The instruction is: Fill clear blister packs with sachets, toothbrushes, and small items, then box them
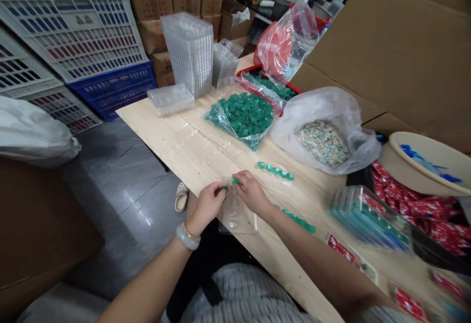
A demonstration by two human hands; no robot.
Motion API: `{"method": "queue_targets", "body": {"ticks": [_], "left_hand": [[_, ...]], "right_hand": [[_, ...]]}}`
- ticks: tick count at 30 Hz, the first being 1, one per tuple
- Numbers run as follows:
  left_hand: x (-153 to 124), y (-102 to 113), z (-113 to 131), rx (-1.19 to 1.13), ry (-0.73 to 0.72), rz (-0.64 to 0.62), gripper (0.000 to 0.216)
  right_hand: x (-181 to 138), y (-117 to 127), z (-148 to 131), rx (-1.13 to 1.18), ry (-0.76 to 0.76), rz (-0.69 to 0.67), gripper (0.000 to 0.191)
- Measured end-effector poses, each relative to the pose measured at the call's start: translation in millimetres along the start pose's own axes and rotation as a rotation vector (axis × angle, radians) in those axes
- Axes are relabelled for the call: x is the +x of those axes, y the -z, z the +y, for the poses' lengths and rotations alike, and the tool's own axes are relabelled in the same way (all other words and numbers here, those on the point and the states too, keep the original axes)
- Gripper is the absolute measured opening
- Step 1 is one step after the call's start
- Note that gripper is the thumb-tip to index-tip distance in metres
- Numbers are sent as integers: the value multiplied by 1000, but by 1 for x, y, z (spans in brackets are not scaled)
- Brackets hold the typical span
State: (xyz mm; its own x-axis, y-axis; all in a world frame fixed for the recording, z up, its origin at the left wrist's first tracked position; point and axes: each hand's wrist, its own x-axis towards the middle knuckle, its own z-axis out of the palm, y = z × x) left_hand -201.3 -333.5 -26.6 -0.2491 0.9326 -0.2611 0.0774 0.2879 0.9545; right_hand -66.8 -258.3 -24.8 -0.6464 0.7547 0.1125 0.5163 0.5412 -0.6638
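Over a clear plastic tray (241, 222) at the table's near edge, both my hands work close together. My left hand (209, 206) pinches a small dark green piece (224, 188) at the tray's left side. Between the fingertips of my right hand (252, 194) is a small green plastic piece (234, 180), by the tray's far end. One row of green pieces (275, 170) lies beyond my right hand. A second row of green pieces (300, 220) is partly hidden by my right forearm. What exactly these pieces are cannot be made out.
Behind lie a bag of green pieces (245, 114), stacked clear trays (189, 53) and a white bag of small printed pieces (324, 141). To the right are blurred filled packs (368, 217), red packets (423, 212) and a cream basin (434, 161). Crates (112, 85) stand left.
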Motion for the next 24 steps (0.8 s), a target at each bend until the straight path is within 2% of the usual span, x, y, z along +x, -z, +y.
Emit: {"method": "queue_targets", "body": {"ticks": [4, 10, 12, 16, 24], "left_hand": [[1, 2, 1, 53, -19, -1, 17], [0, 0, 6, 103, -14, 2, 17], [0, -1, 8, 131, -15, -3, 18], [-1, -2, 12, 180, -41, 0, 18], [-1, -4, 13, 228, -63, 5, 19]], "right_hand": [[4, 9, 1, -73, 86, -100, 23], [3, 17, 5, -75, 37, -147, 12], [2, 17, 6, -75, 64, -169, 14], [-1, 17, 6, -38, 117, -152, 25], [-5, 23, 7, 50, 22, -83, 23]]}}
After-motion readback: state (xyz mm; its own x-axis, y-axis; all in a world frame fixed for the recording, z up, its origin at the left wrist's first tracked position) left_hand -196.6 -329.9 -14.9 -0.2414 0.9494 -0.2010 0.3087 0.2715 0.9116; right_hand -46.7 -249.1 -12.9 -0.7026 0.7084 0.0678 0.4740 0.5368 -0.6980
